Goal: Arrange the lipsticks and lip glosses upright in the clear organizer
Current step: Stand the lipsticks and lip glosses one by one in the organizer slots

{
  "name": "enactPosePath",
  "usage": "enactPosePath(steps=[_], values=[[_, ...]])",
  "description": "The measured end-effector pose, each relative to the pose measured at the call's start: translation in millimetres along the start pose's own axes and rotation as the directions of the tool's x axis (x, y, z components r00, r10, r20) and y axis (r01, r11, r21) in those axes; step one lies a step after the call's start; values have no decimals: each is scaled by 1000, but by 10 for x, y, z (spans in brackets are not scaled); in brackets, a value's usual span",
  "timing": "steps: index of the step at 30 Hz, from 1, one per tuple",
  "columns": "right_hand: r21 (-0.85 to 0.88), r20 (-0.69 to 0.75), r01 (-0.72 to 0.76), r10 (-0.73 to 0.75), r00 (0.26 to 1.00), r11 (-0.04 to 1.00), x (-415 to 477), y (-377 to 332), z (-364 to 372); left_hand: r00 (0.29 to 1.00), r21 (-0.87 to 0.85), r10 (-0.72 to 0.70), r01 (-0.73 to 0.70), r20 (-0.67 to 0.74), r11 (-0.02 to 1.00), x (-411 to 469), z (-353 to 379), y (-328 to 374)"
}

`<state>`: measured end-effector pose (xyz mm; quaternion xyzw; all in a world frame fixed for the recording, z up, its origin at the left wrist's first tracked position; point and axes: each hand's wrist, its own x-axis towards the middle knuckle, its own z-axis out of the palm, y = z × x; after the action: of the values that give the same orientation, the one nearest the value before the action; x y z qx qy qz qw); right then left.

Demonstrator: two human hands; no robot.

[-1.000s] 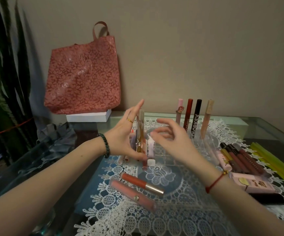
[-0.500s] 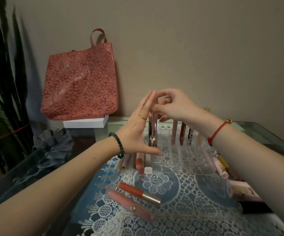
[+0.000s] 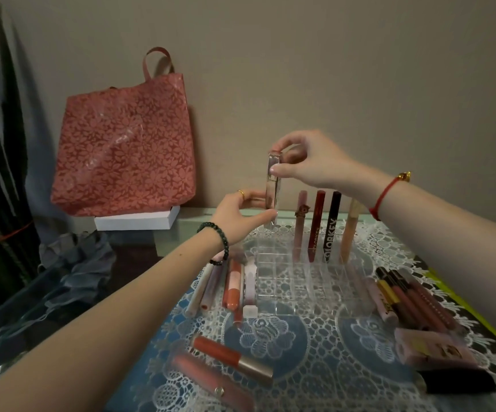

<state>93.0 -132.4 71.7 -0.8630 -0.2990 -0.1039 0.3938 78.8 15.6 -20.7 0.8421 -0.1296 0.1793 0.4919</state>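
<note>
Both hands are clamped on 1 clear gloss point(image 3: 273, 185), held upright over the back-left corner of the organizer point(image 3: 300, 295). The right hand point(image 3: 309, 162) pinches its cap from above, and the left hand point(image 3: 238, 215) pinches its lower end between thumb and fingers. Whether its foot sits in a slot, I can't tell.

4 stand in the back row just right of it: pink tube point(image 3: 299, 230), red tube point(image 3: 316, 227), black tube point(image 3: 331, 230), peach tube point(image 3: 348, 233).

Left tubes point(image 3: 232, 288) lie flat on the lace cloth point(image 3: 315, 367) beside the organizer, right tubes point(image 3: 413, 301) on its other side, and 2 front glosses point(image 3: 229, 355) lie nearer me. A red bag point(image 3: 128, 150) leans on the wall atop a white box point(image 3: 137, 221).
</note>
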Motion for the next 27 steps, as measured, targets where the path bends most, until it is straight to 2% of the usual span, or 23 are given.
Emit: enactPosePath(steps=[6, 13, 27], values=[[-92, 56, 14, -9, 998, 996, 90, 160, -32, 997, -10, -66, 65, -35, 998, 109, 218, -94], [-222, 115, 41, -16, 993, 974, 124, 237, -67, 995, 10, -104, 104, -12, 995, 123, 282, -155], [-369, 267, 111, -10, 964, 923, 98, 272, -24, 988, 39, -133, 131, 72, 991, 26, 340, -214]])
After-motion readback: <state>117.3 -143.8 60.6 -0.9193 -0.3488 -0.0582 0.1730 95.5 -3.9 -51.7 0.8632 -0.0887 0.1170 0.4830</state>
